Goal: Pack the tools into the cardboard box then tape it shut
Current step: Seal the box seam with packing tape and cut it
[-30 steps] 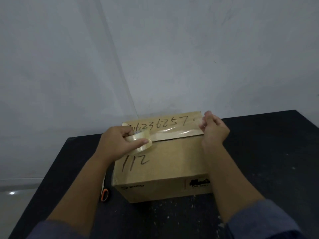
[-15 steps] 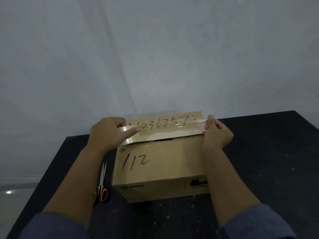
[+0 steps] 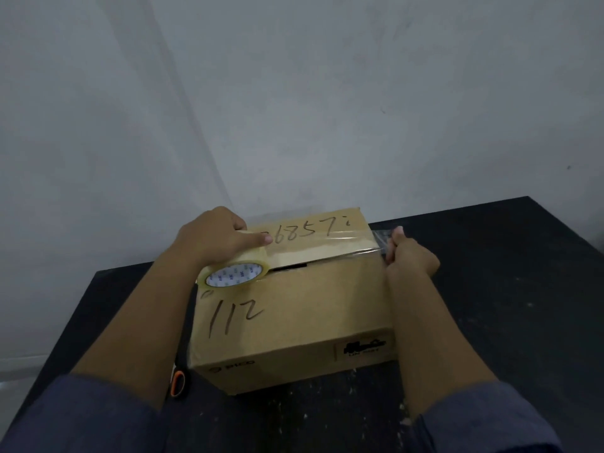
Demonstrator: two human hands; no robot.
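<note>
stretching across the top seam of the cardboard box [image 3: 294, 315], the clear tape runs left to right between both hands: the left hand [image 3: 215, 243] grasps the tape roll [image 3: 233, 274], the right hand [image 3: 410, 259] pinches the free end [image 3: 382, 238] past the right edge.

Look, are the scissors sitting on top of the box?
No, the scissors lie on the black table beside the cardboard box, their orange handle poking out by its near left corner.
</note>
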